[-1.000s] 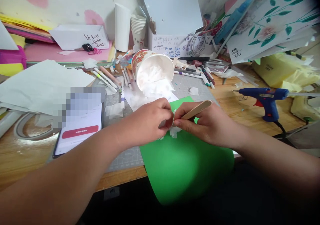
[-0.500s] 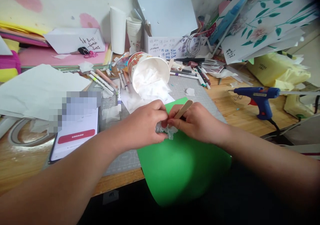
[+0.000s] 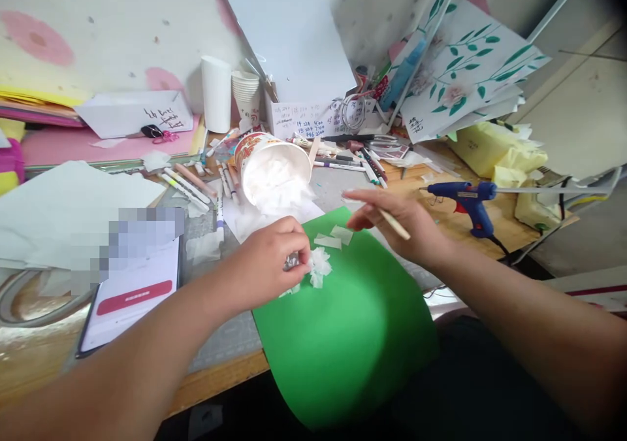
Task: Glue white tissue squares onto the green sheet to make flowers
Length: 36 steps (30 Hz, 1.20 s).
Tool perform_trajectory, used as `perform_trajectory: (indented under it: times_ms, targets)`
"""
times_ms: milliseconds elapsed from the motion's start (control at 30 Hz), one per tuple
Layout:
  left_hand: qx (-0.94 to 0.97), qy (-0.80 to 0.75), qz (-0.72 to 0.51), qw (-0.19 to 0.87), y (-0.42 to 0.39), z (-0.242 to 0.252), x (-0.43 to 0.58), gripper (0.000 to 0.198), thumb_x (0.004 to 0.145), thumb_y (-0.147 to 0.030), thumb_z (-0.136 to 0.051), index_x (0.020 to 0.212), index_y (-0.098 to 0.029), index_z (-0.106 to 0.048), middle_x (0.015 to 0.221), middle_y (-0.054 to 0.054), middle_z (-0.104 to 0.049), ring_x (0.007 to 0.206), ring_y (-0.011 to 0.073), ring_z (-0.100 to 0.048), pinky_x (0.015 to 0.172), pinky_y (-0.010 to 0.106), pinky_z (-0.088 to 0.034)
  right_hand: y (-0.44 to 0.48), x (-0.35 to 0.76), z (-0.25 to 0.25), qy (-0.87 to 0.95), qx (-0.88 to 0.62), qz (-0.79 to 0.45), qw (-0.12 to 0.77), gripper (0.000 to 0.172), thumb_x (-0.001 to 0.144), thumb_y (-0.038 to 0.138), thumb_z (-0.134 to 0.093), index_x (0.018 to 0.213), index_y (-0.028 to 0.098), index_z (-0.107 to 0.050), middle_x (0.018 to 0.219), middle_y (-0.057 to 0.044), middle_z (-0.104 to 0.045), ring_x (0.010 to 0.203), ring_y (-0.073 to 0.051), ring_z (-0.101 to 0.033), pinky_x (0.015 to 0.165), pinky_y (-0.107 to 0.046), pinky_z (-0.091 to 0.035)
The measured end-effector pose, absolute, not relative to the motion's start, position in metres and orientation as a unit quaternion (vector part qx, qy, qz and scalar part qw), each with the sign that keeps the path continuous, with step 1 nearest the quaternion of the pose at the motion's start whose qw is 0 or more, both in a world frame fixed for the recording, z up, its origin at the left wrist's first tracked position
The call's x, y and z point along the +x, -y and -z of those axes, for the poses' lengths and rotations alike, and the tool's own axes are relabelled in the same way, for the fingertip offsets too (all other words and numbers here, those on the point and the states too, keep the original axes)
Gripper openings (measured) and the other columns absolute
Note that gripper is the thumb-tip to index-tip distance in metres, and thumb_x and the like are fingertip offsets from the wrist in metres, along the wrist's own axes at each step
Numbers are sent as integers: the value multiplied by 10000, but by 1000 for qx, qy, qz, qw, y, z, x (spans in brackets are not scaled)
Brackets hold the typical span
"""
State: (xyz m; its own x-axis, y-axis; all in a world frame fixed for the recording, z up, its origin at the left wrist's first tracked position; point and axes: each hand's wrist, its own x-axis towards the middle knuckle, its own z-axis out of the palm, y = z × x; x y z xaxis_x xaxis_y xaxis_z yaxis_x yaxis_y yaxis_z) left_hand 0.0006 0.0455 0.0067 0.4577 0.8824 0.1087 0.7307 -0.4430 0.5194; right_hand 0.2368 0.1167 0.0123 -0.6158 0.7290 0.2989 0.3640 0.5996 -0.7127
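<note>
My left hand (image 3: 272, 258) is closed in a pinch on a small crumpled bunch of white tissue paper (image 3: 321, 266), over a green sheet (image 3: 337, 349). My right hand (image 3: 406, 222) is raised at the sheet's far right edge. A flat wooden craft stick (image 3: 396, 225) is held among its fingers, while the index finger points left. Two loose tissue pieces (image 3: 328, 240) lie on the sheet between the hands. Behind them, a paper tub (image 3: 245, 157) rests on its side, white tissue scraps (image 3: 281, 189) spilling from its mouth.
A phone (image 3: 132, 323) lies on the left beside white paper sheets (image 3: 78, 212). A blue glue gun (image 3: 473, 206) stands at the right. Markers (image 3: 189, 189) are scattered behind, with stacked paper cups (image 3: 245, 98) near the wall. The green sheet overhangs the table's front edge (image 3: 225, 379).
My right hand has moved away from my left, rightward with the craft stick, uncovering tissue pieces on the green sheet. My left hand still pinches the tissue bunch. The view has shifted slightly.
</note>
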Motion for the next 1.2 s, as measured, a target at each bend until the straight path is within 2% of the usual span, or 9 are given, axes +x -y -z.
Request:
perform_trajectory:
  times_ms: [133,233,367,467,600,800,900,1000,1200]
  targets:
    - [826,-493,-180,204,-46,-7,1,75,797,-169,-530,764,-173,-597,898,25,-564,754,132,-565,728,294,-464,-113,230,-2,892,-310,-236,228,108,809,223,-611,890,160,-647,867,-82,-676,815,-186,-608,760,-324,-462]
    - [825,-494,-181,205,-46,-5,1,75,789,-157,-530,762,-169,-599,887,24,-557,754,134,-558,724,292,-452,-109,218,2,900,-311,-218,214,90,718,133,-648,803,153,-624,773,-75,-631,795,-207,-550,727,-332,-428]
    - [823,-488,-198,212,-45,-8,2,58,769,-155,-557,809,-171,-596,882,19,-558,775,144,-551,720,289,-438,-103,213,-7,901,-292,-245,206,139,666,52,-592,684,173,-529,688,-11,-561,662,-140,-507,637,-266,-403]
    - [811,-471,-257,232,-42,-17,0,174,751,-172,-601,925,-179,-587,954,21,-569,878,155,-556,797,294,-438,-96,217,-23,872,-283,-328,227,133,724,112,-594,729,182,-481,729,3,-557,648,-111,-512,621,-242,-420]
    - [819,-411,-295,272,-38,-31,-2,365,725,-332,-710,1037,-185,-589,1036,28,-560,994,176,-531,891,307,-416,-84,217,-38,789,-277,-498,231,167,758,167,-632,740,179,-466,747,5,-552,620,-90,-485,589,-228,-408]
    - [793,-446,-270,314,-37,-32,0,130,800,-281,-628,729,-174,-607,869,-9,-536,813,122,-548,768,266,-420,-67,209,-36,757,-300,-525,247,177,760,194,-660,728,167,-488,714,13,-542,609,-87,-471,570,-227,-387]
    - [794,-436,-232,354,-37,-34,-3,124,795,-297,-634,739,-189,-614,906,-18,-523,826,117,-544,790,264,-422,-62,210,-34,761,-309,-510,255,164,790,229,-659,753,161,-515,670,32,-512,592,-80,-456,558,-214,-381]
    - [804,-427,-172,377,-37,-38,-8,117,822,-323,-609,796,-213,-642,990,-12,-515,899,128,-534,842,273,-414,-63,215,-31,774,-295,-481,288,148,869,295,-590,834,157,-550,736,3,-562,664,-100,-512,628,-234,-420]
    - [825,-450,-89,331,-37,-35,-9,66,789,-277,-622,788,-216,-648,995,2,-514,953,167,-509,874,314,-397,-68,228,-22,732,-292,-535,305,229,941,386,-460,916,173,-539,833,-23,-606,708,-116,-536,658,-253,-441]
